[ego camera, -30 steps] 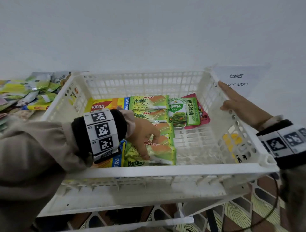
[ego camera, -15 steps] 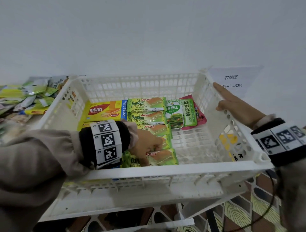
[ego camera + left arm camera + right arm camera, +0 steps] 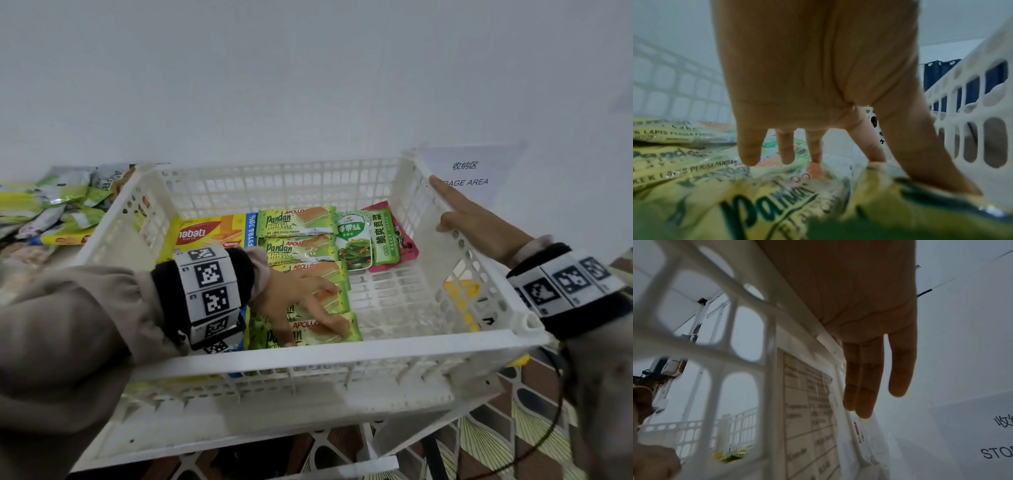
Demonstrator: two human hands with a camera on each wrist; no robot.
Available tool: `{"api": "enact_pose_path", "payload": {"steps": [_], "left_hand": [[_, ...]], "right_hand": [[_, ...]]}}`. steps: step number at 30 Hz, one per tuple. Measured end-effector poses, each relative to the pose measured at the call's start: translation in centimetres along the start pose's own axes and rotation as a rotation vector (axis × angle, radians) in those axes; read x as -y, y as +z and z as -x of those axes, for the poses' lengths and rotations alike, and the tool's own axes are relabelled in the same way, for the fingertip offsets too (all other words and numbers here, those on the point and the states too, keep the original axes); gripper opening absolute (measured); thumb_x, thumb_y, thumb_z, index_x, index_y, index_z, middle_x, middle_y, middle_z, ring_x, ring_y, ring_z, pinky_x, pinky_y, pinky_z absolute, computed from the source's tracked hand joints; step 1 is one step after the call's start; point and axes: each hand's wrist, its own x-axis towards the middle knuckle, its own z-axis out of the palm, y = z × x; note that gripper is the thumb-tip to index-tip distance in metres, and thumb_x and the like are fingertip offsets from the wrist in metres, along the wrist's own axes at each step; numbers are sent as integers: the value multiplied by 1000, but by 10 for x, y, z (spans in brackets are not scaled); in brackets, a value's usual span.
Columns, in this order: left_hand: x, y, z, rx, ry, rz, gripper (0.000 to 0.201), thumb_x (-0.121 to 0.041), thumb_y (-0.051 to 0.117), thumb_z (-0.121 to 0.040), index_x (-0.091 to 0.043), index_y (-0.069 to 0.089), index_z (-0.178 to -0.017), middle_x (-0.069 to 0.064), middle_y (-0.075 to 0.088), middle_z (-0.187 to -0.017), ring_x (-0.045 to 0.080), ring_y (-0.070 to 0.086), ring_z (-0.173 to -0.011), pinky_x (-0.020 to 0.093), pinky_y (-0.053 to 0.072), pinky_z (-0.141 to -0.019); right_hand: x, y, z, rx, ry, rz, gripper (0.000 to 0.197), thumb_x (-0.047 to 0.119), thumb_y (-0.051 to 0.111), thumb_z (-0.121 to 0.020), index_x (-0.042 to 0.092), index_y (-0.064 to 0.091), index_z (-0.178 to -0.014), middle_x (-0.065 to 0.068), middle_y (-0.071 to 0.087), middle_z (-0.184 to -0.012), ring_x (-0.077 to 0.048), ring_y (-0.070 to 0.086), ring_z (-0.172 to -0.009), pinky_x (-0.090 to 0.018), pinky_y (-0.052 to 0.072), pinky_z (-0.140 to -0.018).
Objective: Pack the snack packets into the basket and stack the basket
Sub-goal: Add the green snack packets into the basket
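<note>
Inside the white basket (image 3: 308, 351), the left hand (image 3: 294, 298) presses spread, straight fingers (image 3: 786, 146) on green "Apollo Pandan Layer Cake" packets (image 3: 298, 222) beside a yellow "Nabati" wafer pack (image 3: 209, 233). The right hand (image 3: 476, 222) lies flat, fingers together, on the basket's right rim, partly hiding a sign (image 3: 469, 174) reading "AGE AREA". More packets (image 3: 51, 209) on the counter at left are too blurred to read.

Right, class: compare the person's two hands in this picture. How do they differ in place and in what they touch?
The left hand is inside the basket, fingers spread and pressing on the green Pandan cake packets. The right hand is outside, lying along the basket's right rim and touching no packet. Both have straight fingers that grip nothing, and both wrists wear marker bands.
</note>
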Motion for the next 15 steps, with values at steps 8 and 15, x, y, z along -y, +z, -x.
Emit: {"api": "enact_pose_path", "payload": {"steps": [8, 15], "left_hand": [[2, 0, 5, 85, -31, 41, 87, -16, 66, -82, -40, 9, -143, -1, -16, -154, 25, -6, -142, 44, 3, -113], [0, -2, 6, 51, -3, 38, 85, -13, 66, -82, -38, 13, -143, 5, -10, -155, 25, -3, -142, 41, 4, -113]], "right_hand": [[1, -1, 0, 2, 18, 68, 71, 6, 44, -89, 36, 13, -146, 17, 13, -153, -8, 28, -133, -24, 27, -100], [13, -5, 5, 52, 110, 237, 79, 35, 49, -77, 45, 9, -144, 4, 29, -150, -25, 45, -117, -35, 27, -106]]}}
